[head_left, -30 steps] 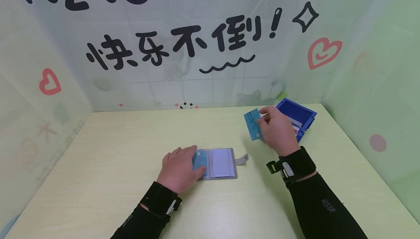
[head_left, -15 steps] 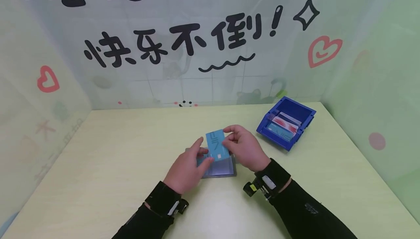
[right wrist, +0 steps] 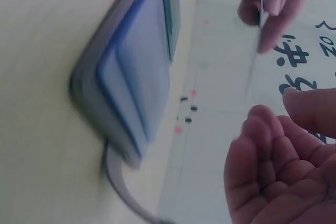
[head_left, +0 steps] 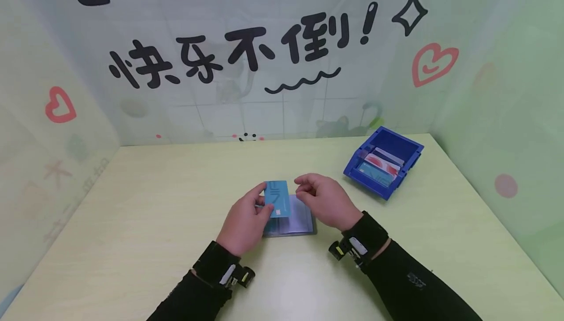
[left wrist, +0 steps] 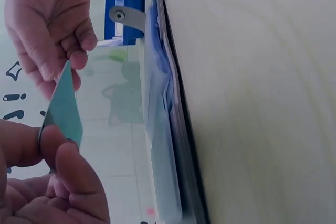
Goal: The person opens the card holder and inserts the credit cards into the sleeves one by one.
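My left hand [head_left: 244, 223] pinches a light blue bank card [head_left: 276, 198] between thumb and fingers, raised above an open card holder [head_left: 304, 219]. From the left wrist, the card [left wrist: 64, 106] is seen tilted, clear of the holder's plastic sleeves [left wrist: 163, 103]. My right hand [head_left: 326, 201] hovers just right of the card with bent, relaxed fingers. The right wrist view shows a gap between that hand's [right wrist: 278, 166] thumb and fingers, nothing in it. Another blue card shows in the holder's left side, partly hidden by the left hand and the held card.
An open blue box [head_left: 402, 146] stands at the back right of the table [head_left: 176, 189], with several cards [head_left: 381, 167] in it. A grey snap strap [left wrist: 128, 17] extends from the holder. A printed backdrop [head_left: 198, 120] closes off the back and sides.
My right hand brought the card from beside the blue box over to the holder. The left hand rose off the holder and took the card; the right hand has let go.
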Available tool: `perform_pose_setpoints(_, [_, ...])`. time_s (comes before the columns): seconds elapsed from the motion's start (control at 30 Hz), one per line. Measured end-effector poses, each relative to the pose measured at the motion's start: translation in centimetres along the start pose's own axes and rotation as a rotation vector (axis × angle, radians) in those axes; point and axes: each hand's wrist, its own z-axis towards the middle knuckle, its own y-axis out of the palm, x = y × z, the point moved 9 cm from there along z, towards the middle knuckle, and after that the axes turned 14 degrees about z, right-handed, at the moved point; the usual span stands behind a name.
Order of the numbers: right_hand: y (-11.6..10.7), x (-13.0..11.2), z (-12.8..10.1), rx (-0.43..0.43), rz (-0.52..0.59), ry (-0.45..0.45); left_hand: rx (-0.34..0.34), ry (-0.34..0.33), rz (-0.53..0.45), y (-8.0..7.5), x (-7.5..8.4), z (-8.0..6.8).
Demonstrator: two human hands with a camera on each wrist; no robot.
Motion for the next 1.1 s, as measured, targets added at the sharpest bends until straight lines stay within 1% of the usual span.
perform_pose_setpoints(0.1, [-0.1, 0.4, -0.1, -0.043, -0.152, 0.017, 0.007, -0.015, 0.049, -0.3, -0.5, 0.0])
perform_pose_setpoints(0.2, [0.2, 1.3, -0.2, -0.127, -0.302, 0.06, 0.011, -0.015, 0.1, -0.4, -0.7, -0.1])
perform_pose_setpoints(0.3, [0.7, 2.2, -0.2, -0.2, -0.378, 0.096, 0.008, -0.013, 0.141, -0.3, -0.8, 0.0])
perform_pose_setpoints(0.4, [1.0, 2.6, -0.3, -0.23, -0.393, 0.108, 0.004, -0.006, 0.172, -0.3, -0.8, 0.0])
perform_pose_setpoints(0.53, [1.1, 2.7, -0.3, -0.244, -0.397, 0.108, -0.006, -0.006, 0.195, -0.1, -0.9, -0.1])
perform_pose_setpoints(0.73, [1.2, 2.6, -0.2, -0.262, -0.392, 0.106, -0.024, -0.007, 0.225, 0.4, -0.9, 0.0])
perform_pose_setpoints(0.93, [1.2, 2.9, -0.1, -0.265, -0.381, 0.111, -0.034, -0.023, 0.246, 0.6, -0.8, 0.2])
perform_pose_setpoints(1.1, [1.1, 2.9, 0.0, -0.275, -0.393, 0.103, -0.043, -0.025, 0.265, 0.9, -0.6, 0.2])
